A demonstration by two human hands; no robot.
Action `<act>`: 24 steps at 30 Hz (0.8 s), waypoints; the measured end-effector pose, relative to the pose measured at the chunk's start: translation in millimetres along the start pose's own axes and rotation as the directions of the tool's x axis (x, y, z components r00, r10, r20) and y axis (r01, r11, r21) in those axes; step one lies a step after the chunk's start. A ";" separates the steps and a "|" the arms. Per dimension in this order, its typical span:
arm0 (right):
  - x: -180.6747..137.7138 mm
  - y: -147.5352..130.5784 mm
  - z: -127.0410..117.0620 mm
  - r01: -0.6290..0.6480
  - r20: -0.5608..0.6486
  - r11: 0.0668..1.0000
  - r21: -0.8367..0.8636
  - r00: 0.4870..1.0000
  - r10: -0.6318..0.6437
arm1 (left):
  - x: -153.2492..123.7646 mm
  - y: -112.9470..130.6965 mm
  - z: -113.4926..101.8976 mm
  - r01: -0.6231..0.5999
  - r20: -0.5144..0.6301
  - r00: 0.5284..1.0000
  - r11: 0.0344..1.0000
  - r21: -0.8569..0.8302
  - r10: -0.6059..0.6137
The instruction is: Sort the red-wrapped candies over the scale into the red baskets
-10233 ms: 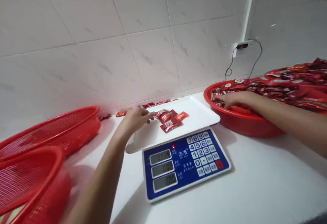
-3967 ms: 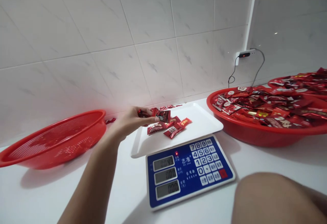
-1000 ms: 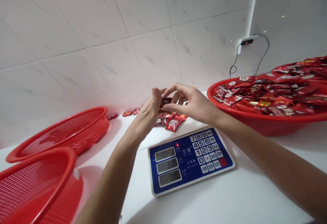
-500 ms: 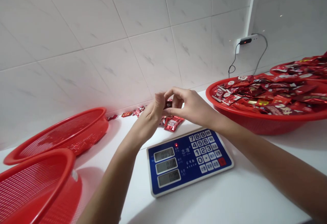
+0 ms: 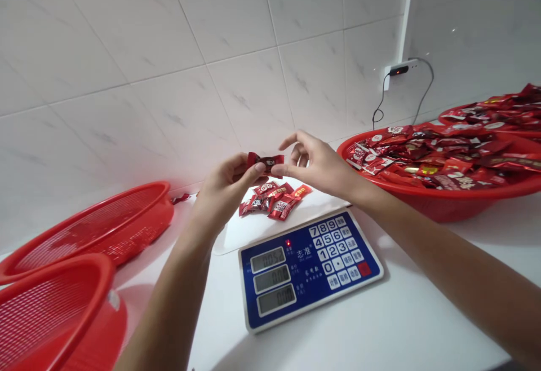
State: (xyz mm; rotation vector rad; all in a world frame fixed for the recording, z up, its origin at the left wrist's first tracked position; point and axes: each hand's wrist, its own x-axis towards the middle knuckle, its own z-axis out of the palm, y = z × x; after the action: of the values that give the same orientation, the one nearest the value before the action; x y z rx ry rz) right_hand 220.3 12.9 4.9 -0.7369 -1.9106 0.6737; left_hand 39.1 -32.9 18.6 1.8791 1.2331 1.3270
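Note:
A small red-and-brown wrapped candy (image 5: 265,162) is pinched in my left hand (image 5: 224,188), the thumb lying along its front, above the scale pan. My right hand (image 5: 316,165) is at the candy's right end, its thumb tip by the wrapper and its index finger lifted apart from the thumb. Below both hands, several red wrapped candies (image 5: 276,199) lie in a pile on the white pan (image 5: 236,233) of a digital scale. The scale's blue panel (image 5: 310,272) faces me, with a lit red light, number keys and small displays.
A red basin (image 5: 422,196) heaped with wrapped candies stands at the right, another heaped basin (image 5: 448,118) behind it. Two red mesh baskets (image 5: 163,196) (image 5: 99,275) lean at the left. A tiled wall closes off the back, with a socket and cable (image 5: 399,70).
My hands have drawn apart a little, showing the candy in my left hand. My right index finger has lifted away. The pile on the pan is now more visible as the left hand moved left.

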 end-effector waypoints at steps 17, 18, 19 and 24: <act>5.1 12.1 -7.5 -0.376 0.444 0.742 0.555 0.888 0.118 | -3.1 1.2 11.6 -0.299 -0.118 0.937 0.931 0.208 0.328; 5.9 12.8 -7.5 -0.360 0.402 0.731 0.580 0.907 0.127 | -3.1 1.6 11.0 -0.306 -0.061 0.945 0.935 0.179 0.321; 6.8 14.0 -7.4 -0.333 0.339 0.742 0.581 0.929 0.151 | -2.9 1.8 9.9 -0.291 -0.021 0.954 0.943 0.164 0.299; 11.9 29.6 -7.5 -0.276 0.007 0.928 0.250 0.959 0.283 | 0.0 -1.5 -3.6 -0.079 -0.199 0.974 0.986 0.149 0.108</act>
State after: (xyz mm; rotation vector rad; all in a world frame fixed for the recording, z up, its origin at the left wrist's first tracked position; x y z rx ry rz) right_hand 228.9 42.4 -6.5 -0.8601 -1.6683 1.0539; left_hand 35.2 -32.5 18.8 1.9562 1.3872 1.5555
